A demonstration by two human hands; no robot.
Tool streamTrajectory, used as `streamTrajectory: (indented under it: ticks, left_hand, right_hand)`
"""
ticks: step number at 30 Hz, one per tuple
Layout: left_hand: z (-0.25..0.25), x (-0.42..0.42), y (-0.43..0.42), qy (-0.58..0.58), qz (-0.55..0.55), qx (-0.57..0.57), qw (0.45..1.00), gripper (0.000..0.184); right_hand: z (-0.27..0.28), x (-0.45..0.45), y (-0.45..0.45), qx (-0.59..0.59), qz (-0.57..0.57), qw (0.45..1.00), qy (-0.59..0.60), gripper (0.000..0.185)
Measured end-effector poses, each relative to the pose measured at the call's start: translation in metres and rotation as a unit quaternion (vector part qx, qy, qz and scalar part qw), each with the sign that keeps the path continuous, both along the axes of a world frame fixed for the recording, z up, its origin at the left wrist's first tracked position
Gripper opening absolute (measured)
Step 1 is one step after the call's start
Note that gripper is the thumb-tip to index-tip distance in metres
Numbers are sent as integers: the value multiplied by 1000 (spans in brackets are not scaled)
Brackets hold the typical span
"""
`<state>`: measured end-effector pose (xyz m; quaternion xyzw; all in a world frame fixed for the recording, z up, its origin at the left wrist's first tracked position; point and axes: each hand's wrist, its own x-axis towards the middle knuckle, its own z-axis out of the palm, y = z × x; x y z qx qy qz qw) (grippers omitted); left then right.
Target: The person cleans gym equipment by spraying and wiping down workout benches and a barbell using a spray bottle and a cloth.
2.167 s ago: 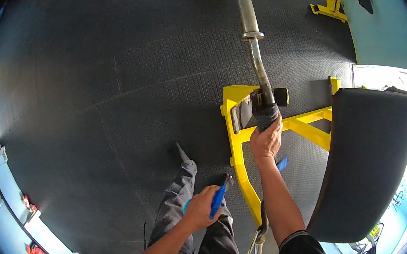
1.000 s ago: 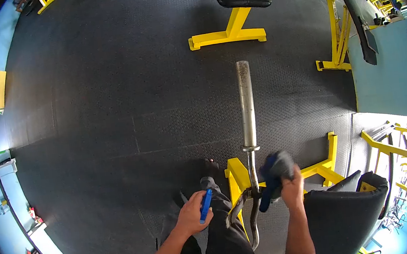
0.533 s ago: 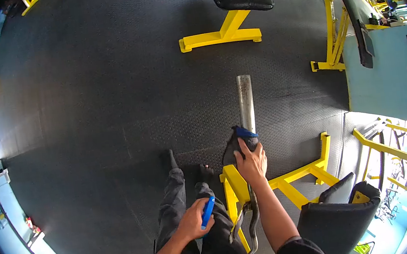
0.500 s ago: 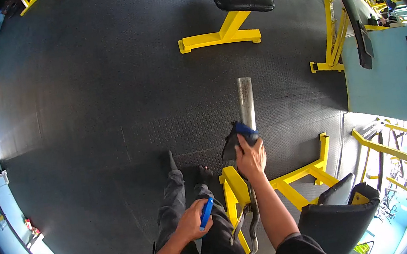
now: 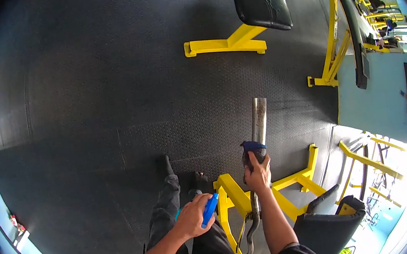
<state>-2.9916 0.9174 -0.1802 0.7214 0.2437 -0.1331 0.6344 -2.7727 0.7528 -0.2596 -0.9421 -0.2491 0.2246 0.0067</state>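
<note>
My right hand is wrapped round a dark cloth with a blue edge, pressed on the sleeve of a metal bar. The bar's bent, curved part runs down below that hand, beside the yellow frame. My left hand is closed round a bottle with a blue spray head, held over my legs. Most of the bottle's body is hidden by the fingers; a bit of teal shows beside them.
A black padded bench on a yellow base stands ahead. Another black pad is at the lower right. More yellow equipment and a light blue wall are on the right. Black rubber matting covers the floor.
The cloth was lifted off the bar a second ago, then laid round its sleeve by my right hand. The view has since turned a little. My left hand still grips the bottle.
</note>
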Motion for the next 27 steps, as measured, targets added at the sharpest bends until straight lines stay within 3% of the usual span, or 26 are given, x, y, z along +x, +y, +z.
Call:
streamTrajectory:
  ticks: [3, 5, 8, 10, 11, 13, 16, 17, 18, 19, 21, 22, 24, 26, 27]
  left_hand:
    - [4, -2, 17, 43, -39, 24, 998, 58]
    - [-12, -15, 15, 32, -18, 50, 998, 59]
    - [-23, -36, 10, 17, 2, 85, 996, 59]
    - [-20, -44, 5, 28, 23, 98, 995, 61]
    - [-18, -49, 0, 20, 26, 105, 994, 61]
    - [-15, -58, -7, 37, 33, 70, 996, 61]
    - [-2, -66, -20, 6, 72, 91, 993, 58]
    - [8, -68, -22, -8, 90, 96, 991, 57]
    - [22, -66, -21, 4, 97, 93, 991, 57]
    - [33, -67, -22, -6, 104, 114, 988, 57]
    - [53, -73, -25, -8, 98, 111, 989, 57]
    - [70, -77, -26, 15, 129, 56, 990, 61]
    - [101, -84, -28, 7, 151, 79, 985, 60]
    - [107, -103, -33, 3, 164, 120, 979, 65]
    - [106, -118, -40, -1, 189, 148, 971, 65]
  right_hand:
    - [-16, 59, 63, 76, -14, 996, -51, 66]
    - [5, 97, 137, 19, -46, 997, -50, 67]
    - [-6, 139, 174, 7, -66, 993, -93, 55]
    - [-1, 155, 185, -160, 19, 987, -1, 34]
    - [-3, 156, 184, -152, 20, 988, -10, 34]
    - [-16, 150, 184, -187, 208, 958, -65, 21]
    - [8, 112, 183, -96, 278, 956, -19, 21]
    - [24, 89, 179, -12, 229, 973, 18, 24]
    - [24, 70, 170, 18, 201, 978, 56, 24]
    - [58, 40, 168, 37, 194, 976, 88, 24]
    - [83, -8, 152, 99, 132, 956, 242, 32]
    - [90, -38, 135, 202, 114, 942, 244, 28]
    - [114, -83, 109, 283, 121, 903, 299, 33]
    - [150, -113, 89, 276, 106, 875, 383, 34]
    - [174, -127, 78, 263, 43, 860, 436, 31]
